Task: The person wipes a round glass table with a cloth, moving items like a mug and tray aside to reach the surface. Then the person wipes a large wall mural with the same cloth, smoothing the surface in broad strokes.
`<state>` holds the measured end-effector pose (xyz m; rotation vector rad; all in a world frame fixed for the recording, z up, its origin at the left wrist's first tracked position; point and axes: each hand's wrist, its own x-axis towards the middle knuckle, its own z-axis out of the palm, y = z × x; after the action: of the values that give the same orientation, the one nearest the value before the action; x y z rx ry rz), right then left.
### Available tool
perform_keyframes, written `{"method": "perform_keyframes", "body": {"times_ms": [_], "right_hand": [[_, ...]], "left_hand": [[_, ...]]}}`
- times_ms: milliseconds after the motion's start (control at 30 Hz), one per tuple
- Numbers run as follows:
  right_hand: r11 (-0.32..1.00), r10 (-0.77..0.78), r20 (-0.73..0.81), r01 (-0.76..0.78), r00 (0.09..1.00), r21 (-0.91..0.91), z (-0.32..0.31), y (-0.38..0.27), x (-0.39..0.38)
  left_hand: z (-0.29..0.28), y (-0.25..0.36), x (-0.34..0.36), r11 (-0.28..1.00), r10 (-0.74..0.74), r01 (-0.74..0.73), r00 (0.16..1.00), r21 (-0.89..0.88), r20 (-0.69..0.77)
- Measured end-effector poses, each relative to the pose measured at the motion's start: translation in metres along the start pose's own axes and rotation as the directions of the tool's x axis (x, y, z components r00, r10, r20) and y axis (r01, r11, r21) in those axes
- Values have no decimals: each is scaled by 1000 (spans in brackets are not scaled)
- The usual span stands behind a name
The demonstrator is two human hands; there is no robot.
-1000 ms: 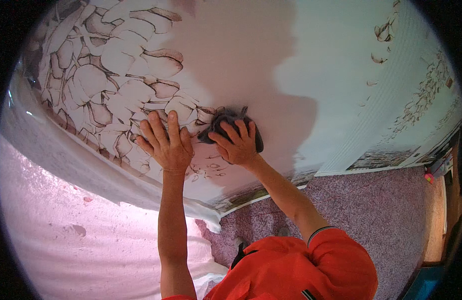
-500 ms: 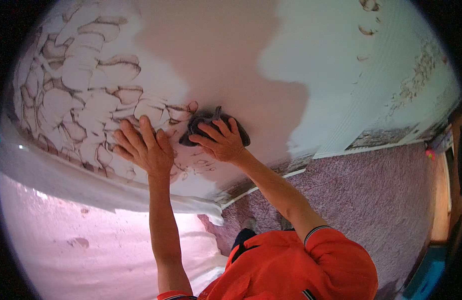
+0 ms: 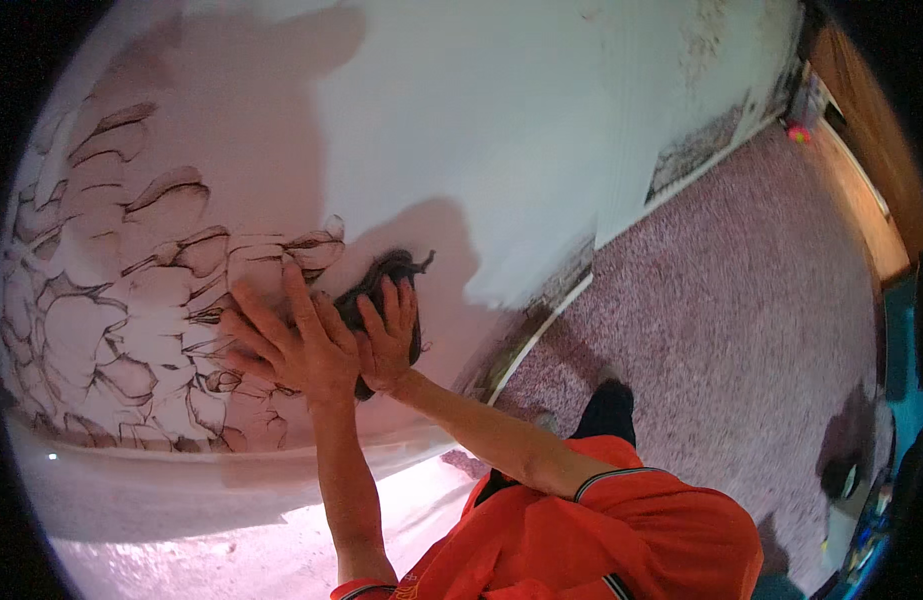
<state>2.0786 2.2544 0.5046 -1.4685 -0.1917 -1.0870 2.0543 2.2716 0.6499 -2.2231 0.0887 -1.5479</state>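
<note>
My left hand (image 3: 286, 345) lies flat with fingers spread on a wall (image 3: 501, 130) covered in white wallpaper with a brown petal pattern (image 3: 131, 300). Right beside it, my right hand (image 3: 389, 335) presses a dark grey cloth (image 3: 376, 285) against the wall. The two hands touch, the left one partly over the right. Part of the cloth is hidden under my right palm. My orange sleeve (image 3: 621, 530) fills the lower middle.
A speckled pinkish carpet (image 3: 721, 330) runs along the wall's white skirting (image 3: 556, 310). My dark trouser leg and shoe (image 3: 606, 410) stand near the wall. A wooden door frame (image 3: 871, 110) is at the upper right, a small bright object (image 3: 799, 132) by it.
Both hands and the cloth have slid left and down along the wall and drawn together. The view has swung, so the floor now shows at the right.
</note>
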Motion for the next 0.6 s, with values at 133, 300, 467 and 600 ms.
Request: {"method": "perform_keyframes", "body": {"times_ms": [133, 300, 467, 600], "right_hand": [[997, 37, -67, -41, 997, -64, -3, 11, 20], [958, 249, -260, -276, 933, -74, -13, 33, 90], [921, 353, -274, -384, 894, -64, -12, 41, 85], [890, 423, -204, -448, 883, -90, -6, 33, 43]], "left_hand": [[-1, 2, -1, 998, 53, -50, 996, -44, 69], [-3, 8, -7, 995, 102, -99, 990, -32, 95], [0, 9, -6, 991, 132, -130, 987, -30, 87], [2, 9, -5, 992, 126, -124, 988, -30, 92]]}}
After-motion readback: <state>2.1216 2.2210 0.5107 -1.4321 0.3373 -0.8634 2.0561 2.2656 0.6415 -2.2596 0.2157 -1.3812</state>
